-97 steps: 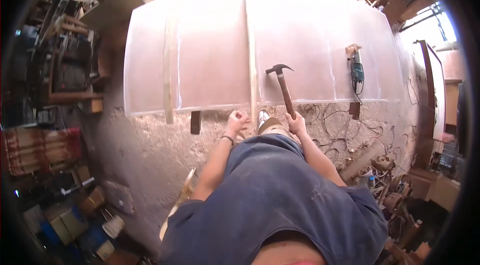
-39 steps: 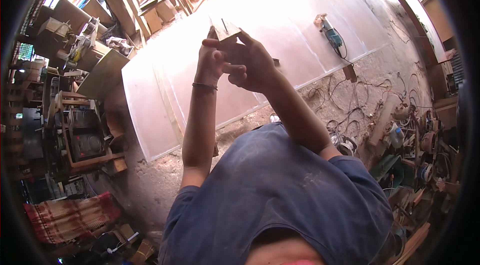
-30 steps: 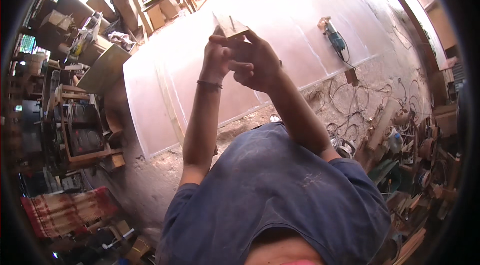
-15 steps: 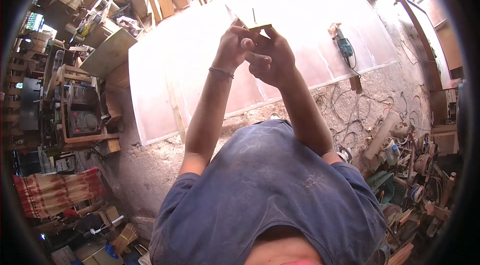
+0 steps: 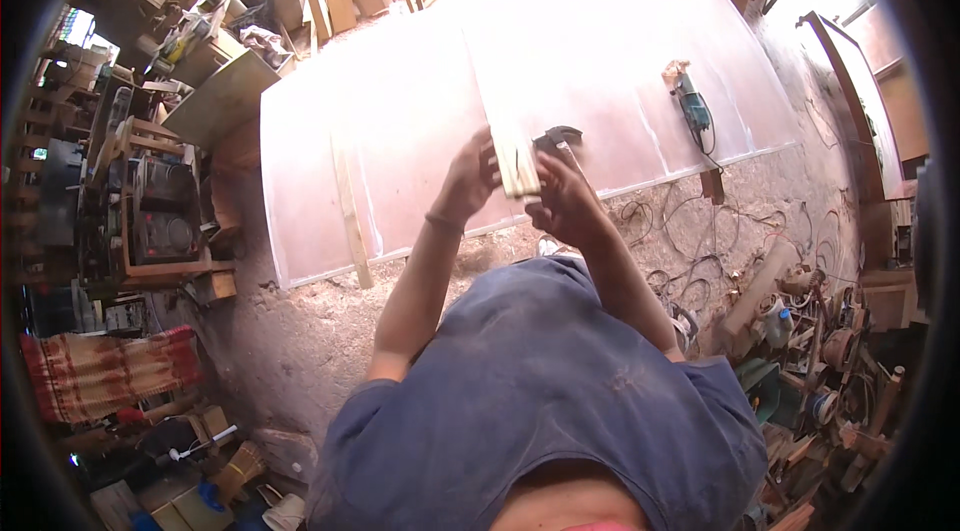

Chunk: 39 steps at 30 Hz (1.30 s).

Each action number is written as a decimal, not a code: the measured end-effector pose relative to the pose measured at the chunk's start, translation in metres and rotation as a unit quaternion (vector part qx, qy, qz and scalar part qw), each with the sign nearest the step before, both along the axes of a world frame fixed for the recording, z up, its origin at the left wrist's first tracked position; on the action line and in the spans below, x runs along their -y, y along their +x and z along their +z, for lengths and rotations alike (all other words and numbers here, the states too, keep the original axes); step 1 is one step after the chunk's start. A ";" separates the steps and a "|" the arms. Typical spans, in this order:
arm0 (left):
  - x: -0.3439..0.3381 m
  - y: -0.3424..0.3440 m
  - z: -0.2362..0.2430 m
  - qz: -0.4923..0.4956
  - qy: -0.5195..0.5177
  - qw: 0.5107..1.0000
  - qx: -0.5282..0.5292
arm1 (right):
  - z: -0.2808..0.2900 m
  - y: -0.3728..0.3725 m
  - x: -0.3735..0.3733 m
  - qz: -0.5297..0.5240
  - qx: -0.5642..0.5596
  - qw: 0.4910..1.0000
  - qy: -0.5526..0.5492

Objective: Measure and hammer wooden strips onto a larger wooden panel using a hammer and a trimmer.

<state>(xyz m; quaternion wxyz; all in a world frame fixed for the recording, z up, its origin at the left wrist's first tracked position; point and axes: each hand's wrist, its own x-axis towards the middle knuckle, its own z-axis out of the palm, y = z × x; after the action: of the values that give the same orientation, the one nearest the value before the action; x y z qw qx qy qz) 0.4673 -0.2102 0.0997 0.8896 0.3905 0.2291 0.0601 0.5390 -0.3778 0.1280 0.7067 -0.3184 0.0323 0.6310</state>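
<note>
A pale, narrow wooden strip points away from me, its near end between my hands. A thin dark line, perhaps a nail, shows near that end. My left hand grips the strip's left edge with bent fingers. Along the right edge, my right hand has its fingers closed against the wood, slightly blurred. Just beyond the right hand shows the dark head of a claw hammer. Its handle runs behind that hand, so I cannot tell whether it is held or lying on the board.
Below my hands spreads a large pale board, with a loose batten across its left part. A green corded power tool lies on its right. Cables loop over the floor. Cluttered wood and equipment stand left; scrap piles right.
Both hands have come lower and nearer my body with the wooden strip. The strip's broad face now shows instead of its end. The hammer head has come into sight.
</note>
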 end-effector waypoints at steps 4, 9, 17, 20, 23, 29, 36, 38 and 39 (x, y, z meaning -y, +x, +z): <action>0.027 -0.062 -0.060 -0.034 0.066 0.994 -0.078 | -0.064 -0.016 0.016 0.093 0.244 0.954 -0.145; 0.068 -0.105 -0.103 -0.022 0.075 0.991 -0.107 | -0.141 -0.013 0.017 0.279 0.330 0.896 -0.105; 0.084 -0.098 -0.176 0.105 0.009 0.985 -0.133 | -0.192 -0.019 0.009 0.203 0.453 0.840 -0.220; 0.079 -0.082 -0.204 0.137 0.018 0.981 -0.137 | -0.247 -0.004 0.044 0.078 0.671 0.674 -0.299; 0.071 -0.078 -0.227 0.125 0.019 0.980 -0.153 | -0.239 0.021 0.085 0.059 0.669 0.622 -0.403; 0.057 -0.086 -0.236 0.110 -0.022 0.975 -0.192 | -0.251 0.055 0.146 0.079 0.696 0.518 -0.491; 0.064 -0.110 -0.258 0.101 -0.028 0.969 -0.223 | -0.293 0.065 0.138 0.144 0.623 0.615 -0.462; 0.063 -0.107 -0.260 0.085 -0.028 0.970 -0.228 | -0.306 0.068 0.140 0.141 0.610 0.629 -0.461; 0.061 -0.100 -0.263 0.070 -0.021 0.966 -0.249 | -0.322 0.071 0.150 0.132 0.595 0.651 -0.453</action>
<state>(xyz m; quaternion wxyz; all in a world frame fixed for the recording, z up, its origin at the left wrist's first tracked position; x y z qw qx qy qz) 0.3672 -0.2715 -0.1633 0.8059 0.3574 0.4717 0.0178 0.6101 -0.5274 -0.1937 0.2514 -0.9070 -0.1556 0.2999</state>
